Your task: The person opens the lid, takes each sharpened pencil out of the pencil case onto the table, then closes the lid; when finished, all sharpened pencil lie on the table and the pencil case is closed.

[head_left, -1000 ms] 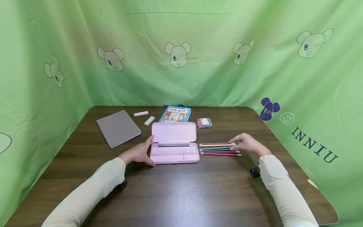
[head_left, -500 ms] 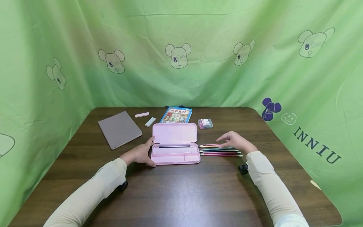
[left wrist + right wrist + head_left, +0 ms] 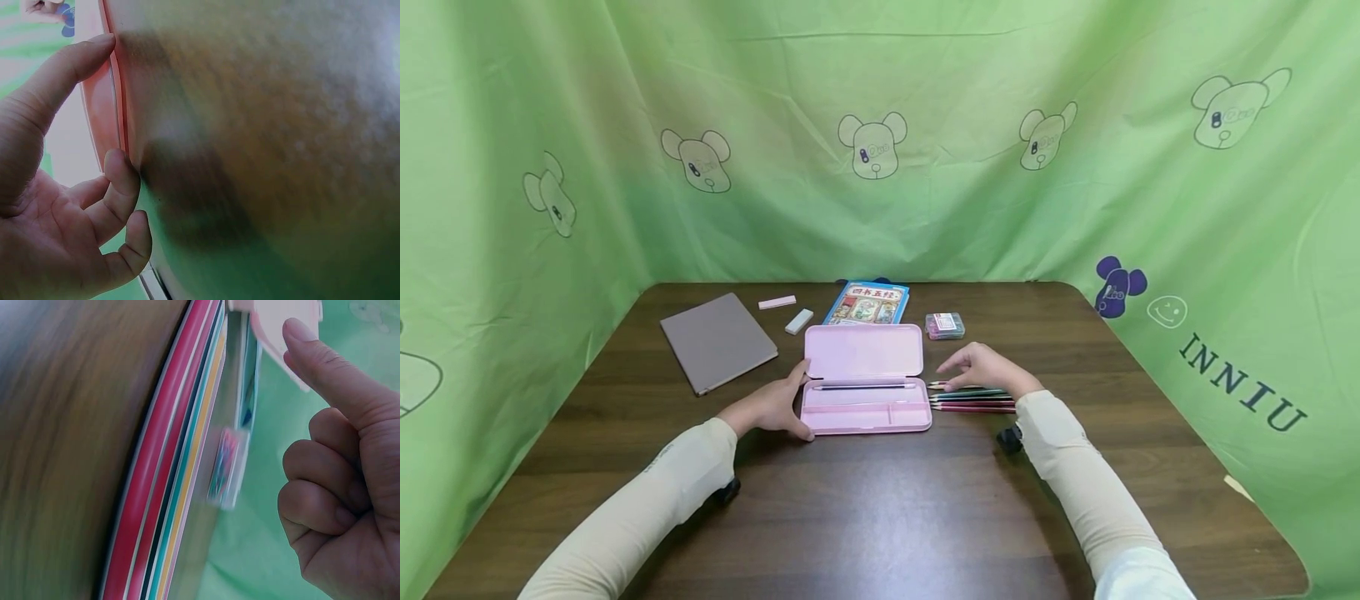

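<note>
So on this brown wood-look bench [image 3: 850,517], nearest thing up is the open pink pencil case [image 3: 863,352], around the middle, lid laid back toward the far edge. The left hand [image 3: 767,408] grips its left end, thumb at the near corner and fingers curled in at the far side. One dark pencil [image 3: 863,387] lies along the tray's far side. Just off the case's right end there's a loose row of coloured pencils [image 3: 973,403], tips toward the case, and the right hand [image 3: 988,371] is over them: thumb and index apart, the other fingers curled; can't tell if it's touching one. Further back, a grey notebook [image 3: 718,343] sits skewed toward the left edge, then a clear plastic box [image 3: 945,326] right of centre, a small pale eraser [image 3: 799,322], a blue-bordered book [image 3: 868,303] partly behind the lid, and a pink strip [image 3: 777,302] near the far edge.
</note>
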Action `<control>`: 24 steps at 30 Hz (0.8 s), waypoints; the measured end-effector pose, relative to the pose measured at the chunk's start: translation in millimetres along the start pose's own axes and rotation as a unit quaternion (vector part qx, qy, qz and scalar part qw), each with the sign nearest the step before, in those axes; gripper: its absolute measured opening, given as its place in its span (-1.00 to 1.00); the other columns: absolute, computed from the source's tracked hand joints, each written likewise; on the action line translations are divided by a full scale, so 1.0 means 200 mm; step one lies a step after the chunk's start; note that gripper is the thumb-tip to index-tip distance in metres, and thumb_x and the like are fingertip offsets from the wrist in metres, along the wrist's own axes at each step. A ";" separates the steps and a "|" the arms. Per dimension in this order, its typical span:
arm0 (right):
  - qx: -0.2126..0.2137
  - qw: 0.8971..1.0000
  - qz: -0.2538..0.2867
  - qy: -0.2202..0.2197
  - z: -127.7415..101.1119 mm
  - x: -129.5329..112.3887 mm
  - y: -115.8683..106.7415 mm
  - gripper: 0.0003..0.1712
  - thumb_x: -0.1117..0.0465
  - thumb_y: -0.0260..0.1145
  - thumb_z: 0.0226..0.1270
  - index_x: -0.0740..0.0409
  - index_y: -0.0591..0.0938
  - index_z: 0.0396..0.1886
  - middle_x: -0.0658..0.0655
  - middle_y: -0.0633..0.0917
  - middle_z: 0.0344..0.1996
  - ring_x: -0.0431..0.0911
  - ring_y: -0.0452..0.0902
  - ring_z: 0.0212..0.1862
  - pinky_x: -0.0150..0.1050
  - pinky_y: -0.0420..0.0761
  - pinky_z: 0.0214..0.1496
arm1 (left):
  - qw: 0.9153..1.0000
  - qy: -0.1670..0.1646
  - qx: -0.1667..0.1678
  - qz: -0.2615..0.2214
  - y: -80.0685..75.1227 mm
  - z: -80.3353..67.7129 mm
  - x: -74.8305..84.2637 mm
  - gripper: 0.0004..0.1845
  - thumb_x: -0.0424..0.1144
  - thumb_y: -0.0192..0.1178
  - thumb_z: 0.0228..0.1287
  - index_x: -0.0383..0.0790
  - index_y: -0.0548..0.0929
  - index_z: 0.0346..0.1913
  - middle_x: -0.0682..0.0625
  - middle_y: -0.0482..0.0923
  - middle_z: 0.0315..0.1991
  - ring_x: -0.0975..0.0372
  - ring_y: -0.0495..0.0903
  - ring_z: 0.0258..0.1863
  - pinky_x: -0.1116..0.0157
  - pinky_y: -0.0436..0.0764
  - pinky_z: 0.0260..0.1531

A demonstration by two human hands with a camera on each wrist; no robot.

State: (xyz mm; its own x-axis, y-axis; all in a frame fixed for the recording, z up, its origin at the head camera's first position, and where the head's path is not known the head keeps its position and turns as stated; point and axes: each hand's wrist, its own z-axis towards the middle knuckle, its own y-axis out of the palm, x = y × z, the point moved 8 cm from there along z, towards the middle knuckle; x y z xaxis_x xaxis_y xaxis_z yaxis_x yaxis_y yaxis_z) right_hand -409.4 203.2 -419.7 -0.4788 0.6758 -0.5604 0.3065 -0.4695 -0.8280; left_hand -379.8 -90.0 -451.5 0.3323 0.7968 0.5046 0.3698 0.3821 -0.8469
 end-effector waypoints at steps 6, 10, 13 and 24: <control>-0.012 1.000 -0.006 -0.021 0.09 -0.07 0.07 -0.70 0.23 0.45 0.00 0.21 0.72 -0.20 -0.11 0.21 -0.81 -0.29 0.08 -0.67 -0.41 0.18 -0.57 | 1.000 -0.001 0.003 -0.001 0.00 0.01 -0.01 0.34 0.00 0.52 -0.29 -0.28 -0.24 0.43 -0.23 0.21 0.36 -0.04 0.28 0.28 0.00 0.24 0.24; -0.028 0.999 -0.003 -0.027 0.14 -0.10 0.13 -0.70 0.24 0.46 -0.01 0.22 0.72 -0.21 -0.13 0.22 -0.80 -0.28 0.10 -0.67 -0.42 0.16 -0.57 | 1.000 0.002 0.005 0.000 0.00 0.01 -0.01 0.35 0.00 0.52 -0.30 -0.31 -0.24 0.42 -0.24 0.22 0.35 -0.04 0.28 0.28 0.01 0.24 0.24; -0.041 0.999 -0.001 -0.028 0.18 -0.12 0.18 -0.70 0.24 0.46 -0.02 0.23 0.73 -0.23 -0.12 0.30 -0.78 -0.27 0.14 -0.64 -0.43 0.19 -0.55 | 1.000 0.002 0.006 -0.003 0.00 0.00 0.00 0.35 -0.01 0.52 -0.30 -0.31 -0.24 0.42 -0.23 0.22 0.35 -0.04 0.28 0.28 0.01 0.24 0.24; -0.060 0.995 -0.067 -0.047 0.25 -0.20 0.28 -0.95 0.24 0.40 0.04 0.12 0.74 -0.47 -0.04 0.72 -0.49 -0.32 0.40 -0.45 -0.43 0.46 -0.30 | 1.000 0.005 0.003 -0.001 0.00 -0.01 0.00 0.34 0.01 0.52 -0.29 -0.29 -0.23 0.43 -0.23 0.24 0.33 -0.04 0.31 0.25 0.00 0.26 0.22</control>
State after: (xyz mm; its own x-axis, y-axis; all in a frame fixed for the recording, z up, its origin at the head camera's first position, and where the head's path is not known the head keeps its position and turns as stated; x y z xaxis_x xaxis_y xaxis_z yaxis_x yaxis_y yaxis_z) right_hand -413.5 121.7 -442.9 -0.5950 0.6686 -0.4460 0.3289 -0.3038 -0.8942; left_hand -378.7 -90.8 -451.1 0.3407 0.7906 0.5089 0.3658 0.3871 -0.8464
